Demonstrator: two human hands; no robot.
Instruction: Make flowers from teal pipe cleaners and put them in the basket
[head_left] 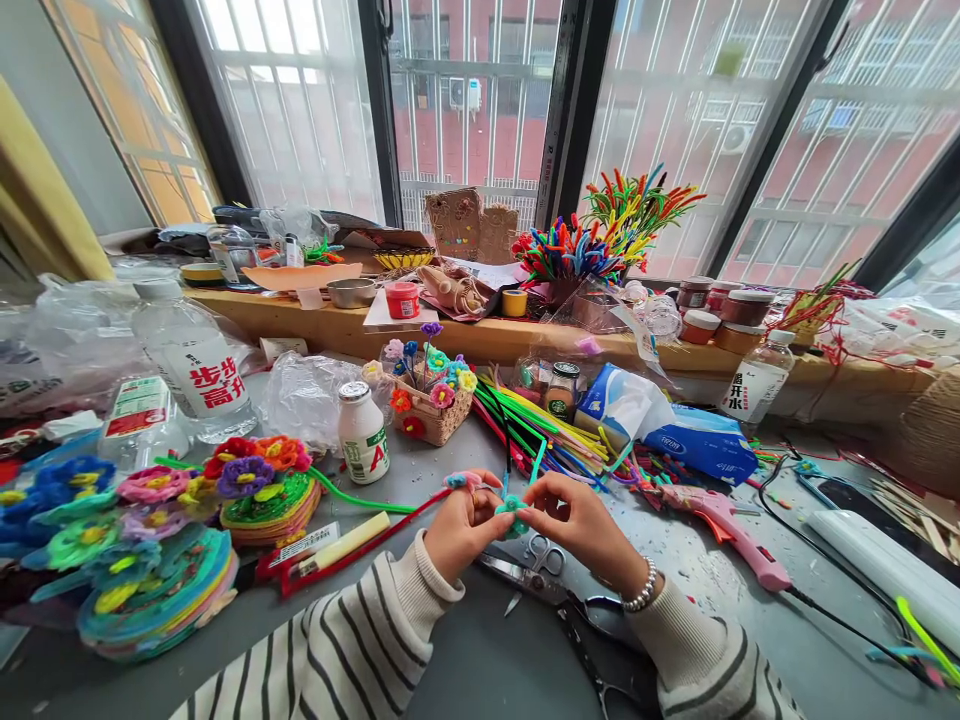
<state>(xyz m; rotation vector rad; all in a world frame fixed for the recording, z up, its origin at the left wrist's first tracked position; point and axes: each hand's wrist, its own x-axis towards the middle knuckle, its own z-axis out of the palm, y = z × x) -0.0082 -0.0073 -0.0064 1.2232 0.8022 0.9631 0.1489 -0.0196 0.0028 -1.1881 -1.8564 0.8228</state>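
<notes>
Between my two hands is a small turquoise pipe-cleaner flower (pixel 511 512), with a turquoise stem rising from it. My left hand (pixel 466 522) pinches its left side between thumb and fingers. On the other side, my right hand (pixel 574 520) grips it with thumb and forefinger. A pink and blue fuzzy piece (pixel 463 481) sits at my left forefinger; whether it is worn or held I cannot tell. Below the hands lie small scissors (pixel 546 556) and larger black-handled scissors (pixel 525 580) on the grey table.
Finished fuzzy flowers (pixel 157 520) crowd the left. A white bottle (pixel 363 435) and a flower basket (pixel 431 410) stand ahead. Loose pipe cleaners (pixel 555 435), a blue tissue pack (pixel 697 440) and a pink glue gun (pixel 739 535) with its cord lie to the right.
</notes>
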